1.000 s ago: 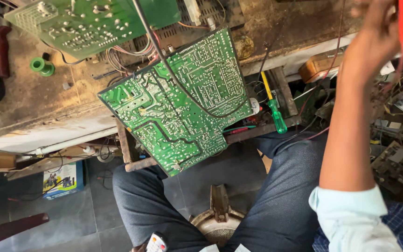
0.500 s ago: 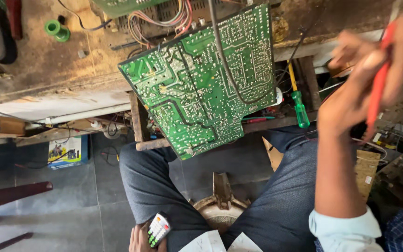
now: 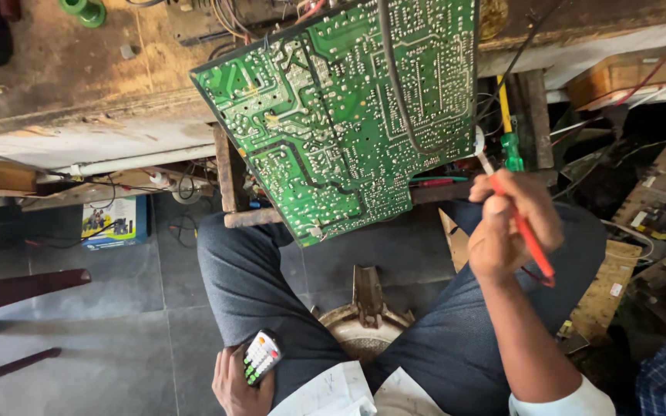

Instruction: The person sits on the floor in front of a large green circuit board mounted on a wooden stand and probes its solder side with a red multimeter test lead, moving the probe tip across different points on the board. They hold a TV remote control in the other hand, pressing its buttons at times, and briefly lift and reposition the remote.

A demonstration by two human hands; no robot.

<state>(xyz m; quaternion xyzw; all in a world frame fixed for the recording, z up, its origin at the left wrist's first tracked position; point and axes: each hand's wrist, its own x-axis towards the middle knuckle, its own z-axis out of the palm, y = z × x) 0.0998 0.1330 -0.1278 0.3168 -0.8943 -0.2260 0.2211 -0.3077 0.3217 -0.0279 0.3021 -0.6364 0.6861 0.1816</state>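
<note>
A large green circuit board (image 3: 341,115) lies solder side up, tilted over the edge of a worn wooden workbench (image 3: 63,85), above my knees. My right hand (image 3: 510,223) is shut on a red probe (image 3: 522,231) whose white tip points up toward the board's right edge. Down by my left thigh, my left hand (image 3: 234,384) holds a small white remote control (image 3: 261,356) with coloured buttons. A black cable (image 3: 398,92) runs down across the board.
A green-handled screwdriver (image 3: 511,146) with a yellow shaft stands at the bench edge right of the board. Old boards and parts (image 3: 664,231) pile up at right. A blue box (image 3: 113,222) sits under the bench. A green spool (image 3: 82,9) rests at top left.
My right hand came down from high at the right with the red probe, close to the board's right edge. The view tilted down, and my left hand with the remote came into sight.
</note>
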